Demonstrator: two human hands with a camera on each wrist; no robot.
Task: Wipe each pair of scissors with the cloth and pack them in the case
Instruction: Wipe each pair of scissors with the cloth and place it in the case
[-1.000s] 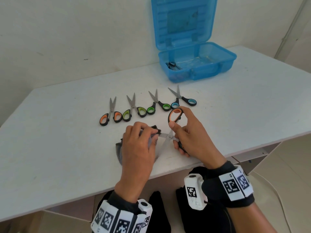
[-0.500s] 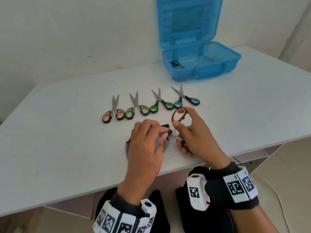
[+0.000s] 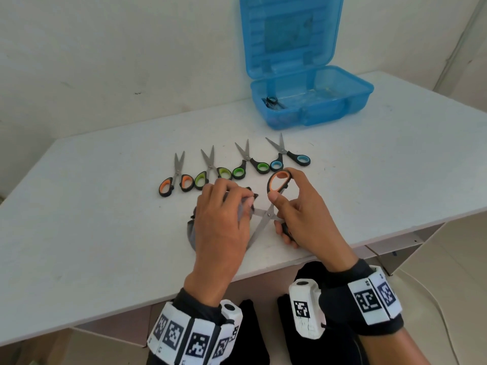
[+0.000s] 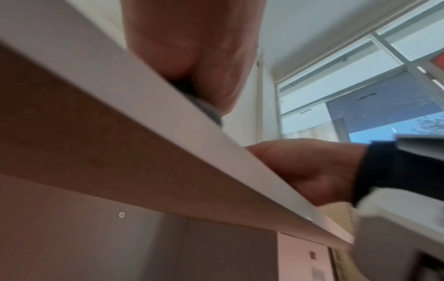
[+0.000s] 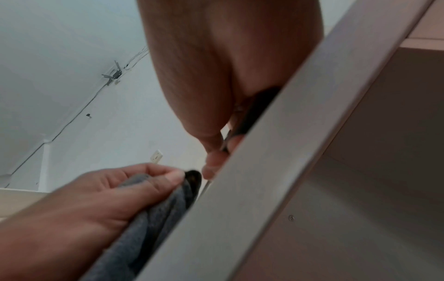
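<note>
Inside, the open case point(image 3: 340, 106) holds dark scissors point(image 3: 271, 102).

- My left hand point(image 3: 224, 219) covers most of the cloth point(image 3: 191, 229) and one blade tip.
- Whatever lies inside the case point(image 3: 311, 101) is too small to identify (dark, maybe handles).

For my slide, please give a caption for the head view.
Left hand wipes open scissors with a cloth; right hand holds them.
</note>
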